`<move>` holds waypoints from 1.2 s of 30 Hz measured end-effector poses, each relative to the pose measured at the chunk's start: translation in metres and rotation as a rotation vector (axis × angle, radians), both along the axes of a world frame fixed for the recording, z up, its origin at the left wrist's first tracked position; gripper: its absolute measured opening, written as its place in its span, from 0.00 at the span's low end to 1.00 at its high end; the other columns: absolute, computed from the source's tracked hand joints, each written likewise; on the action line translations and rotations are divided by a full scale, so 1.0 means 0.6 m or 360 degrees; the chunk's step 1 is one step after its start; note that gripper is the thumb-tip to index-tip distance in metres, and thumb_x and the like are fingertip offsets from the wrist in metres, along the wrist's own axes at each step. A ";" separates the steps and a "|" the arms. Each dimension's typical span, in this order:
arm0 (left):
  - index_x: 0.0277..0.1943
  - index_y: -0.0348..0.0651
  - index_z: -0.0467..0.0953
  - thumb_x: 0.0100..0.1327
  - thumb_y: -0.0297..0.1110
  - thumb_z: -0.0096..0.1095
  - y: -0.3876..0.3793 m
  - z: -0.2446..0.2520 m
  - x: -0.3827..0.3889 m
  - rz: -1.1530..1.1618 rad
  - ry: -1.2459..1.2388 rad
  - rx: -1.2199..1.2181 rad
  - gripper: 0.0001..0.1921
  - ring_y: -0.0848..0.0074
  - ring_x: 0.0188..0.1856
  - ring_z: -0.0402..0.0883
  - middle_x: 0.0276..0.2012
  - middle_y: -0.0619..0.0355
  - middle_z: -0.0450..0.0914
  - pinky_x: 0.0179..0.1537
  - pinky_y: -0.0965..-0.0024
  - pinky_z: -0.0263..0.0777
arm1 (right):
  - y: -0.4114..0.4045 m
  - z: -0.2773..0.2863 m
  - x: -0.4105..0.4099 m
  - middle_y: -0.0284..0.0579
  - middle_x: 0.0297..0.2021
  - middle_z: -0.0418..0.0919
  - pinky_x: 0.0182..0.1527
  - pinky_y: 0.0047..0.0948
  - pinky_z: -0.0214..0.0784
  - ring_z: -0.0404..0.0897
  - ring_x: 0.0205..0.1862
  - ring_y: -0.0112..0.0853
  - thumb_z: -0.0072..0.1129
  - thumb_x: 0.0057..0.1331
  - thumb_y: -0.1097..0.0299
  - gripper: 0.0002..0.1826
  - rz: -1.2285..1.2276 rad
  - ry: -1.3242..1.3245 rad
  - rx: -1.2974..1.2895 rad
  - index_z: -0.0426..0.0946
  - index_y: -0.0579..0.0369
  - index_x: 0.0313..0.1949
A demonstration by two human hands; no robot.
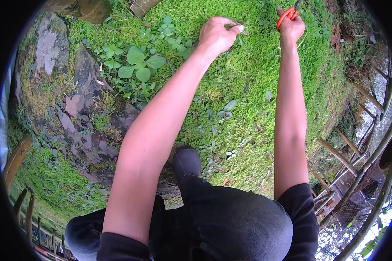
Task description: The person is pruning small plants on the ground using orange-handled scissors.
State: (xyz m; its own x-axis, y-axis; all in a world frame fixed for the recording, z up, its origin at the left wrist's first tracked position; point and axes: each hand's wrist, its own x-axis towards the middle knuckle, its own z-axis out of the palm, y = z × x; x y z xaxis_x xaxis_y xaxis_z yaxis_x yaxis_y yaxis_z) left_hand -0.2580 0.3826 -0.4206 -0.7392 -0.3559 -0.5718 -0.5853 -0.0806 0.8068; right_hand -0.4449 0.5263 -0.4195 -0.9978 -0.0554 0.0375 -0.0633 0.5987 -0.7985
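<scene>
My left hand (217,34) reaches over the low green ground cover (241,75), thumb and fingers pinched on a small plant sprig (243,31) with thin leaves. To its right, my right hand (292,29) grips a pair of scissors with red-orange handles (284,19). The dark blades (297,4) point away from me and run off the top edge of the view, so whether they are apart cannot be told. A broad-leaved plant (141,64) grows left of my left forearm.
Mossy rocks (85,84) lie on the left. A bamboo or wooden pole fence (362,169) curves along the right, and wooden posts (18,160) stand at the far left. A thick log-like piece (85,9) is at the top left. My shoe (187,161) rests below, near the rock.
</scene>
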 end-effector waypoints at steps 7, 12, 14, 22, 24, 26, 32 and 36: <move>0.48 0.47 0.82 0.64 0.43 0.64 -0.001 -0.002 0.004 0.0015 -0.0006 0.0039 0.14 0.72 0.39 0.81 0.38 0.53 0.83 0.50 0.65 0.74 | 0.003 -0.176 -0.207 0.49 0.32 0.69 0.38 0.36 0.72 0.70 0.33 0.38 0.38 0.62 0.82 0.05 -0.0566 -0.0638 -0.2401 0.65 0.64 0.35; 0.46 0.45 0.82 0.62 0.46 0.66 -0.014 -0.009 0.021 0.0012 -0.0064 0.0096 0.16 0.61 0.52 0.79 0.47 0.45 0.82 0.56 0.56 0.69 | -0.020 -0.255 -0.196 0.49 0.31 0.70 0.39 0.42 0.70 0.71 0.34 0.40 0.40 0.67 0.74 0.07 -0.0293 -0.0646 -0.2224 0.68 0.63 0.33; 0.46 0.44 0.82 0.62 0.44 0.66 -0.002 0.011 0.004 0.0045 0.0010 0.0128 0.15 0.64 0.48 0.81 0.44 0.47 0.83 0.54 0.60 0.71 | 0.013 -0.263 -0.261 0.50 0.32 0.72 0.39 0.42 0.69 0.72 0.34 0.40 0.40 0.67 0.73 0.09 0.0282 -0.0602 -0.2374 0.70 0.63 0.35; 0.45 0.44 0.83 0.61 0.42 0.67 -0.011 -0.003 0.011 0.0030 0.0007 0.0088 0.14 0.64 0.45 0.82 0.43 0.45 0.83 0.51 0.63 0.72 | 0.000 -0.270 -0.252 0.47 0.34 0.74 0.40 0.43 0.68 0.73 0.36 0.40 0.40 0.66 0.73 0.10 -0.0022 -0.0529 -0.1872 0.72 0.62 0.35; 0.44 0.44 0.83 0.61 0.41 0.67 -0.001 0.012 -0.002 0.0041 0.0043 0.0130 0.13 0.64 0.45 0.82 0.43 0.45 0.83 0.51 0.63 0.72 | 0.014 -0.229 -0.259 0.47 0.34 0.74 0.39 0.41 0.68 0.72 0.36 0.38 0.40 0.67 0.73 0.10 -0.0094 -0.0572 -0.2008 0.72 0.62 0.35; 0.44 0.44 0.83 0.61 0.41 0.67 0.010 0.023 -0.016 0.0035 0.0099 0.0194 0.13 0.65 0.44 0.82 0.41 0.46 0.84 0.51 0.63 0.72 | 0.043 -0.177 -0.268 0.46 0.33 0.74 0.38 0.39 0.67 0.72 0.37 0.37 0.40 0.67 0.72 0.10 -0.0161 -0.0615 -0.2139 0.73 0.61 0.35; 0.45 0.42 0.82 0.62 0.45 0.66 -0.020 -0.016 0.023 0.0026 0.0031 0.0065 0.16 0.68 0.42 0.81 0.38 0.50 0.84 0.51 0.61 0.71 | 0.051 0.007 -0.004 0.46 0.31 0.81 0.32 0.20 0.74 0.81 0.30 0.29 0.71 0.55 0.75 0.14 0.0036 -0.0164 -0.0400 0.71 0.58 0.33; 0.47 0.42 0.82 0.62 0.45 0.66 0.001 0.004 0.009 0.0014 0.0089 0.0127 0.17 0.69 0.42 0.81 0.38 0.49 0.84 0.51 0.61 0.72 | 0.115 0.074 0.062 0.48 0.30 0.82 0.28 0.19 0.73 0.83 0.31 0.30 0.69 0.55 0.77 0.12 0.0007 -0.0280 -0.0674 0.70 0.55 0.29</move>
